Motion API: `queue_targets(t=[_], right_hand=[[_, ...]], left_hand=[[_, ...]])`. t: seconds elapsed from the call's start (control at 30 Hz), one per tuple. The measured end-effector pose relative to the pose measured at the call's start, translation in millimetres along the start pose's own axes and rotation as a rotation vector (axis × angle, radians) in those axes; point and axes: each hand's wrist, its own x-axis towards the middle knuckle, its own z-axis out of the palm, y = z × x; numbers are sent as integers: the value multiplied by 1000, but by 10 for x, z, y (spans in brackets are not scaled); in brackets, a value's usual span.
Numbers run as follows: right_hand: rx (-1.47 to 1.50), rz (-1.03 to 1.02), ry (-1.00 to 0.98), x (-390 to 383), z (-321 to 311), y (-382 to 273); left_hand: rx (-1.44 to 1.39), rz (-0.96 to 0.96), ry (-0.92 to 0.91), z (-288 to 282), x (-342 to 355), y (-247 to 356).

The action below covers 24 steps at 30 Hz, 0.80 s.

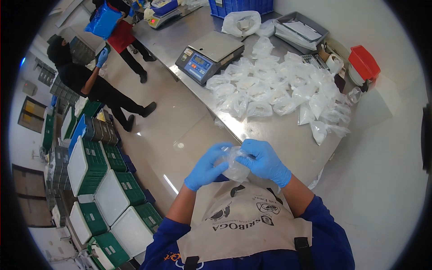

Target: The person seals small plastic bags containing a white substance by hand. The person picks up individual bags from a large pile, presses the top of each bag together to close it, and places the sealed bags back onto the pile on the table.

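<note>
Both my hands wear blue gloves and meet in front of my beige apron (245, 225). Between them is a small clear plastic bag (237, 170) with something whitish in its lower part. My left hand (209, 166) curls round the bag's left side. At the upper right of the bag, my right hand (265, 162) pinches the plastic with thumb and fingers. Just beyond my hands, many similar filled plastic bags (270, 85) lie heaped on the steel table (288, 130). What exactly fills the held bag is too blurred to tell.
A digital scale (209, 56) stands left of the heap. Behind are a blue crate (240, 6), a grey tray (301, 29) and a red container (364, 63). Green-and-white crates (119, 198) stack at lower left. Two people stand on the left, one in black (87, 81), another holding a blue package (104, 21).
</note>
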Motion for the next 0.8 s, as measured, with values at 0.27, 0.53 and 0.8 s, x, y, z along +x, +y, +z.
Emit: queue_targets(t=[0.27,0.53,0.8], right_hand=[[-132,-37,267,453,-516,-60],[46,-101,-285,710,-503,-495],[-201,-277,-21,918,-679,-552]], left_hand=[[-59,-159,-188,74,-74,-227],[-268,-35,-198,-114,345,468],[-293,-222,-417,194,649,370]])
